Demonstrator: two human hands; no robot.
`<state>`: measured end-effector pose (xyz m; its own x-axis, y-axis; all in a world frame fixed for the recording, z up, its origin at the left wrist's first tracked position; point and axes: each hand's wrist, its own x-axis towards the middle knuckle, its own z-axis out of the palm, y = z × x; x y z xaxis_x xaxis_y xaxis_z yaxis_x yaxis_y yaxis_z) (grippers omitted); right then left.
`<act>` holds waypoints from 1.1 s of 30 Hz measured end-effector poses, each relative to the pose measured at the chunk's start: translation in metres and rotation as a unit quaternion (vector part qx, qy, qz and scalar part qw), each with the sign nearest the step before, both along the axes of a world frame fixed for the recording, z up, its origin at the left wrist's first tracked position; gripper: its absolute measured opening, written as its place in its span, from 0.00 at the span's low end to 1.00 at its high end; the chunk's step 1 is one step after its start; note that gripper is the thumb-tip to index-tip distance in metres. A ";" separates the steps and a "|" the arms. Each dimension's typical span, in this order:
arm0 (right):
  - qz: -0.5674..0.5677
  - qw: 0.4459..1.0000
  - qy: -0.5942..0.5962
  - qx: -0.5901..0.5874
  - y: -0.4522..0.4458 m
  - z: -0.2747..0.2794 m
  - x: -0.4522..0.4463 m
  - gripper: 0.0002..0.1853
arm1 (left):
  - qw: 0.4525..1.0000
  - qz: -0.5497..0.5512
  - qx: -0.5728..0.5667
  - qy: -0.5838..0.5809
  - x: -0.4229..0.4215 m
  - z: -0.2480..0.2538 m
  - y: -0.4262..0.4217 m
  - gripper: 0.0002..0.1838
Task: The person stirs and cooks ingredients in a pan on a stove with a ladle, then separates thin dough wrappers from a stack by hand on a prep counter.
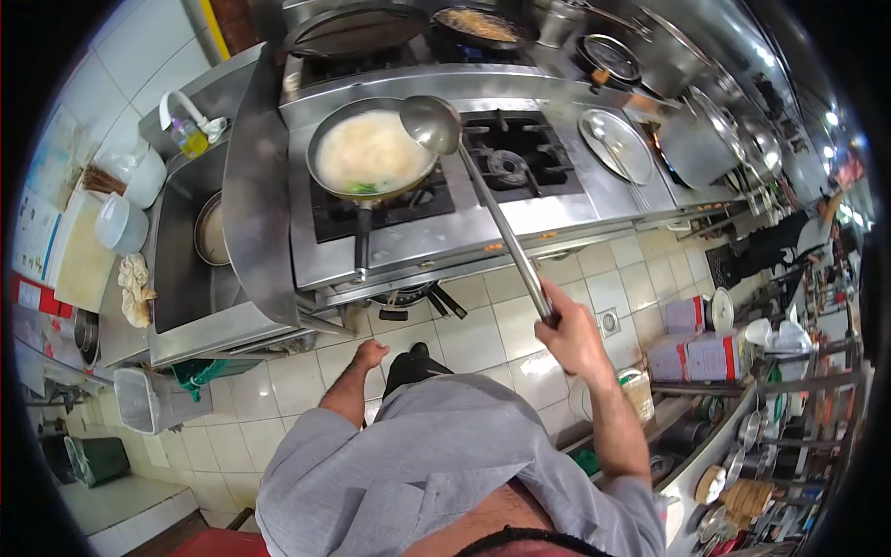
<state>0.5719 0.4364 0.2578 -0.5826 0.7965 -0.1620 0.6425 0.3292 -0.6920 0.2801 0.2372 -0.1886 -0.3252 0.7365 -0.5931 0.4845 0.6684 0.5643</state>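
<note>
My right hand [573, 336] is closed around the handle of a long metal ladle [506, 223]. The ladle's round bowl [432, 124] is over the right rim of a frying pan [363, 187]; whether it touches the pan I cannot tell. Pale, creamy liquid [371, 148] fills the pan, with a bit of green [362, 187] near its front edge. The pan sits on the left burner, its dark handle pointing towards me. Low beside my body, away from the stove, my left hand [369, 355] has its fingers curled, with nothing visible in them.
A bare burner [506, 165] is right of the pan, then an oval metal tray [616, 147] holding a spoon. Large pots [696, 139] stand further right. Left of a metal partition [260, 176] is a sink [176, 269]. Behind are a dark wok [357, 30] and a pan of frying food [478, 26].
</note>
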 end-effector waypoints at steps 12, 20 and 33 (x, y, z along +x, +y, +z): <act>0.145 0.972 -0.180 0.044 0.079 0.012 -0.103 0.29 | 0.988 0.148 -0.042 -0.031 0.025 -0.049 -0.094 0.18; 0.046 0.944 0.025 -0.326 0.115 0.027 -0.105 0.28 | 0.999 0.025 0.024 -0.013 0.039 -0.053 -0.056 0.10; 0.125 0.981 -0.029 -0.144 0.133 0.020 -0.092 0.27 | 0.943 0.301 0.043 -0.132 0.029 -0.020 -0.016 0.23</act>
